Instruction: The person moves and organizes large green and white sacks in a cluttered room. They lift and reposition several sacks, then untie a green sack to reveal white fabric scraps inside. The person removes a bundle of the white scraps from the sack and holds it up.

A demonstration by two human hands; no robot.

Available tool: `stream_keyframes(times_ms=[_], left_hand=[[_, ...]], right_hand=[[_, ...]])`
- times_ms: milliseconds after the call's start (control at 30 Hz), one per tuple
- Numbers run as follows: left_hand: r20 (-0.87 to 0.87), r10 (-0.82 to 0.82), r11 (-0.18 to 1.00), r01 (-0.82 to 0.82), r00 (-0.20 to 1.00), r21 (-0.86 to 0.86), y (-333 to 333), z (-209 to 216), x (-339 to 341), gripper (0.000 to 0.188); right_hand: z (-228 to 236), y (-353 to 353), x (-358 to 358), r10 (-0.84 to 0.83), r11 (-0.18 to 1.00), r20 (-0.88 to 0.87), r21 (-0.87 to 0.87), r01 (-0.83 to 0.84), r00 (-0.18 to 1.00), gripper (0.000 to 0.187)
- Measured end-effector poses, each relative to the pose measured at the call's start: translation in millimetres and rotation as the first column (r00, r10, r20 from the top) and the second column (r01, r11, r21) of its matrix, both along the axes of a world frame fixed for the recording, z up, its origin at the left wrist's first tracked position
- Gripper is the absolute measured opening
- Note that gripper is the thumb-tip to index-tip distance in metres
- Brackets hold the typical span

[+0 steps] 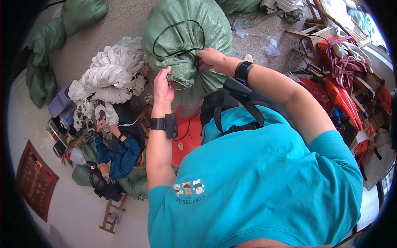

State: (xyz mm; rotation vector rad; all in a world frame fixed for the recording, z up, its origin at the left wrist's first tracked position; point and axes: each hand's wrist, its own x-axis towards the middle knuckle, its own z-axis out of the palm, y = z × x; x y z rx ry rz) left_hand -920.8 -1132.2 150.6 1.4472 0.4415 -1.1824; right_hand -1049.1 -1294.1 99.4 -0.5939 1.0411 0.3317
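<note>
We've got a stuffed green sack (pixel 188 38) on the speckled floor (pixel 124 20), well in from the floor's left edge by the wall. Our left hand (pixel 163 87) is against the bunched neck (pixel 182 71), can't tell if it's gripping; our right hand (pixel 211 60) pinches the black cord (pixel 182 53) there.

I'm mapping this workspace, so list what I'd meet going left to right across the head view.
Dark red wall board, heap of white strips, large green sack, clear plastic scrap, shiny orange-red item.
</note>
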Motion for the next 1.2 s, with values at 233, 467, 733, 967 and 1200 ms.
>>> stream_keyframes(times_ms=[233,467,733,967,1200], left_hand=[[-0.261,0.178,0.970,-0.213,0.949,-0.112,19,-51,31,0.006],[-0.177,0.355,0.933,-0.360,0.918,0.007,-37,-52,41,0.012],[-0.283,0.389,0.909,-0.416,0.877,-0.039,-23,-57,29,0.019],[0.415,0.231,0.973,-0.207,0.880,-0.102,-16,14,-7,0.015],[0.742,-0.545,0.836,0.317,0.390,0.447,16,4,-81,0.032]], right_hand=[[-71,20,-14,0.417,0.845,0.143,-0.425,-0.324,0.898,0.026],[8,3,-32,0.438,0.645,-0.070,-0.669,-0.368,0.896,0.031],[68,11,-57,0.462,0.664,0.147,-0.711,-0.231,0.875,0.033],[74,-18,-45,0.443,0.758,0.058,-0.557,-0.340,0.895,0.029],[69,-17,-46,0.493,0.729,0.034,-0.561,-0.391,0.869,0.031]])
